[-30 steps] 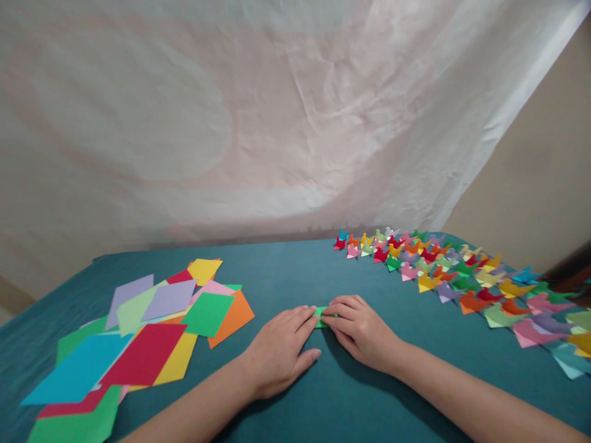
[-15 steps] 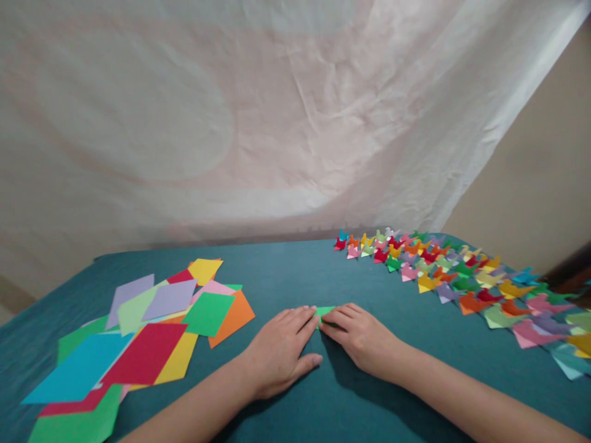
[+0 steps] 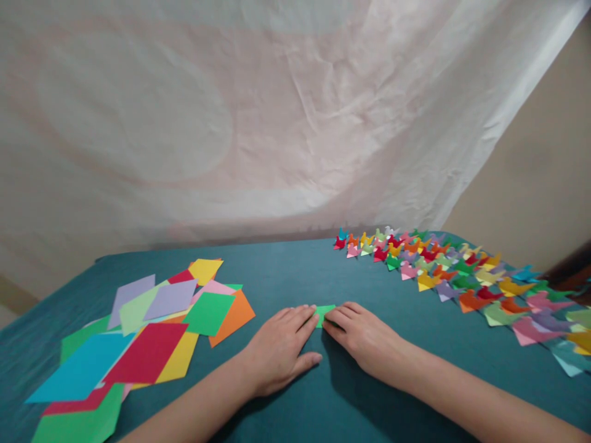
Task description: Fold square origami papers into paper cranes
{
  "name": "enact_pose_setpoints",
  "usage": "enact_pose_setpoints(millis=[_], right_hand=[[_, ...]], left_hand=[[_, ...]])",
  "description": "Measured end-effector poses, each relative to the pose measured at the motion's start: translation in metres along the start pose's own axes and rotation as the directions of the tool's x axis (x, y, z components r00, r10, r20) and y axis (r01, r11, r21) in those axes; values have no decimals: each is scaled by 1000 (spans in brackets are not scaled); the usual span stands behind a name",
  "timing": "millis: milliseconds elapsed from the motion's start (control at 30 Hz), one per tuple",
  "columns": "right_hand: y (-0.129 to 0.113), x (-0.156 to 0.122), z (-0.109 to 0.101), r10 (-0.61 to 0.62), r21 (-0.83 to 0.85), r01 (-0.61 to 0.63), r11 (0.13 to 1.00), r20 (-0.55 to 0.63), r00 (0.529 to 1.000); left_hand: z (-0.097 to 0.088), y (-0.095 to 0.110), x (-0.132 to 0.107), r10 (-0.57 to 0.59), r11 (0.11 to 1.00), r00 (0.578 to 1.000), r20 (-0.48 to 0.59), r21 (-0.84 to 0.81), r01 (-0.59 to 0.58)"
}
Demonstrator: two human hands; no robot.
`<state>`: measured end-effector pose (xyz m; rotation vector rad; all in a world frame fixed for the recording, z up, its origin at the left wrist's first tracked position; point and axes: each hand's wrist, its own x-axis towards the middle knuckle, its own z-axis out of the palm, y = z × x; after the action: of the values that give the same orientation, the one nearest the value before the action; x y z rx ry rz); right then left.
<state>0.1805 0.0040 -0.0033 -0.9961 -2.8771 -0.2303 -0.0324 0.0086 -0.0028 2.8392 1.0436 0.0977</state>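
Observation:
A small piece of green origami paper lies on the table between my two hands, its ends covered by my fingers. My left hand rests flat, with its fingertips on the paper's left end and its thumb stretched out apart on the cloth. From the other side my right hand grips the right end, with bent fingers close together. How the paper is folded underneath the fingers is hidden.
Loose coloured paper squares, among them a red sheet and a blue sheet, overlap at the left. Several rows of small folded paper birds stand at the right. A pale curtain hangs behind the teal tablecloth.
My right hand has shifted very slightly to the right, so a little more of the green paper shows. My left hand has stayed almost in place.

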Motion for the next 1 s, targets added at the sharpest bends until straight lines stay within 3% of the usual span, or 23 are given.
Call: enact_pose_setpoints(millis=[333, 567, 833, 1000], right_hand=[[4, -6, -3, 87, -57, -84, 995, 36, 996], [5, -5, -5, 98, 0, -99, 995, 48, 994], [6, -8, 26, 111, 85, -95, 992, -203, 973], [5, -6, 26, 113, 101, -92, 991, -234, 965]], left_hand=[[1, -1, 0, 8, 1000, 1000, 18, 27, -9], [-3, -1, -1, 14, 1000, 999, 28, -10, -14], [-5, 2, -1, 19, 999, 1000, -3, -32, -19], [-4, 1, -1, 19, 999, 1000, -15, -35, -19]])
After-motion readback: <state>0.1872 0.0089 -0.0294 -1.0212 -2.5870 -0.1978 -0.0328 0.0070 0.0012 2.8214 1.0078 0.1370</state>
